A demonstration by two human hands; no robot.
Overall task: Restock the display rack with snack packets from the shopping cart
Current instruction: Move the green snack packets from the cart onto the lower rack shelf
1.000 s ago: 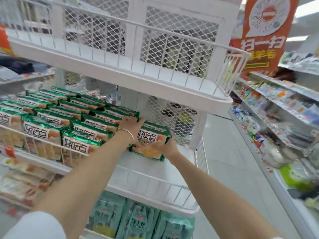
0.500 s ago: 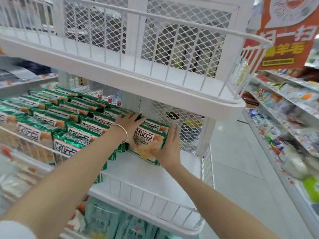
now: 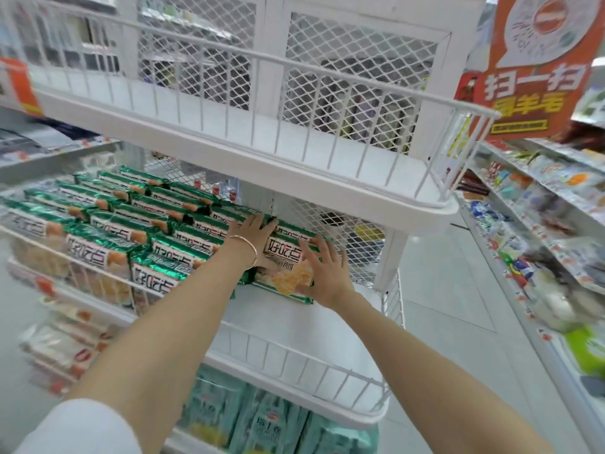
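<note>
The snack packet (image 3: 288, 279) is no longer carried between the two hands out over the bare right end of the shelf; it now sits just right of the frame's centre, on the middle shelf of the display rack (image 3: 294, 326), pushed back and in against the rows of green packets (image 3: 131, 231) that fill the shelf's left side. The grip has given way to a push. The left hand (image 3: 252, 235), with a bracelet (image 3: 250, 249) at the wrist, lies flat with straight fingers on the tops of the neighbouring packets. The right hand (image 3: 325, 273) presses its spread fingers against the packet's printed face, holding nothing. The packet seems to lean on the row behind it, though the hands hide its edges. This one looks as good as placed. The strip of shelf to its right, toward the mesh side, has room for more, and the shopping cart is out of view.
</note>
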